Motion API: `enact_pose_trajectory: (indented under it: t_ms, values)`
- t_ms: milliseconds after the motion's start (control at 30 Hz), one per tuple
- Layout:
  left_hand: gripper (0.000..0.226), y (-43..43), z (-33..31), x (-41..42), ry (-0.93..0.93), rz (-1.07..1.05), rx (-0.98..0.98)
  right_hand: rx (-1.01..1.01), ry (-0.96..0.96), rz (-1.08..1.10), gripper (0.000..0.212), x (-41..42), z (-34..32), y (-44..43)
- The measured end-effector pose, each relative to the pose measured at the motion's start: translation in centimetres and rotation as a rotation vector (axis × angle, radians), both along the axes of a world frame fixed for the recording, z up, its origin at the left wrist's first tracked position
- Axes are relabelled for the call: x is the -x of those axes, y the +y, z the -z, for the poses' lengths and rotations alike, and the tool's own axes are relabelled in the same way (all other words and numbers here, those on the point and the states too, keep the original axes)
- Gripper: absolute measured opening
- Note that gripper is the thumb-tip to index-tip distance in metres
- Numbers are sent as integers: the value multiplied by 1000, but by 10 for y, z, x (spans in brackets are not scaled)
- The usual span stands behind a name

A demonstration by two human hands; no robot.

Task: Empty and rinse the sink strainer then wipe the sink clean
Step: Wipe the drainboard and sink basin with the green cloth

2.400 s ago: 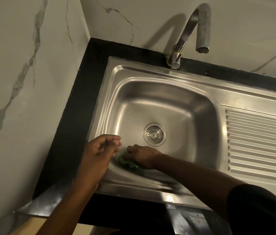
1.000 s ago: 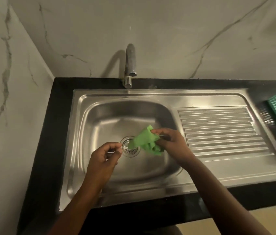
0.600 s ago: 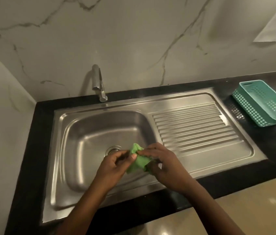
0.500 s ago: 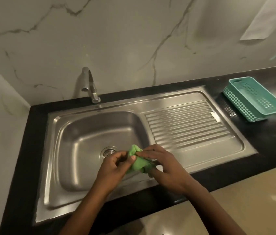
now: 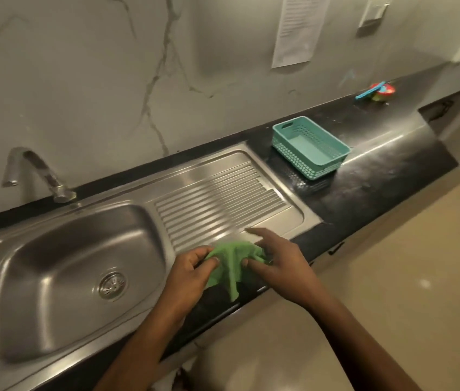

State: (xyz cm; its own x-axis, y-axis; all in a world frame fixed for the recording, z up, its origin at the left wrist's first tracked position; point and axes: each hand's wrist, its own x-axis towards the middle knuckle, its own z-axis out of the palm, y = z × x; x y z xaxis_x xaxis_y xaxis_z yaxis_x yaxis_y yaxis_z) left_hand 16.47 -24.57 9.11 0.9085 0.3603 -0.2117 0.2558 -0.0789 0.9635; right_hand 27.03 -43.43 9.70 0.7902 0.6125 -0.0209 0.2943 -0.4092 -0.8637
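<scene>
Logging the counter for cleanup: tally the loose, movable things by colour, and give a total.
Green: 1, the cloth held between the left hand and the right hand.
Teal: 1, the basket on the counter.
Red and blue: 1, a small item at the far end; too blurred to identify.
Total: 3

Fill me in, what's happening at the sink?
A person holds a green cloth in both hands, left hand and right hand, over the front edge of the drainboard. The basin is bare, with the strainer seated in the drain. The tap is not running. A teal basket sits on the counter to the right.
</scene>
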Motion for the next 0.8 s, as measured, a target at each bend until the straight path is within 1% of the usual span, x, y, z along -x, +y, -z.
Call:
enact_pose_trajectory:
  t_ms: [67,133,167,233,267,333,400,467,533,600,700,800]
  values:
    - [21,-16,-3,-18,1,63,-3,47,-53,19,27,-13,-5,-21]
    - [12,-30,-2,-38,-19,119,-6,73,-75,55,17,-27,-10,-41]
    - [18,-36,-2,-49,-28,146,-8,84,-84,72,15,-34,-12,-50]
    - [40,-46,0,-69,-20,195,3,106,-92,92,12,-51,-17,-64]
    - [46,-51,2,-82,-16,223,-6,117,-88,99,12,-62,-19,-71]
    - [48,-62,6,-108,-16,284,-64,142,-80,117,11,-85,-25,-82]
    - [42,-71,9,-135,-22,304,-98,178,-76,141,13,-111,-32,-90]
    - [32,-79,12,-164,-27,290,-78,250,-90,148,14,-140,-41,-96]
    - [17,-85,13,-194,-49,264,-68,315,-122,135,13,-170,-50,-100]
    - [9,-90,11,-223,-73,246,-69,319,-123,159,17,-198,-57,-102]
    - [12,-96,5,-262,-80,230,-40,331,-199,295,34,-241,-62,-103]
    - [20,-105,-3,-295,-66,198,37,355,-367,351,36,-273,-63,-98]
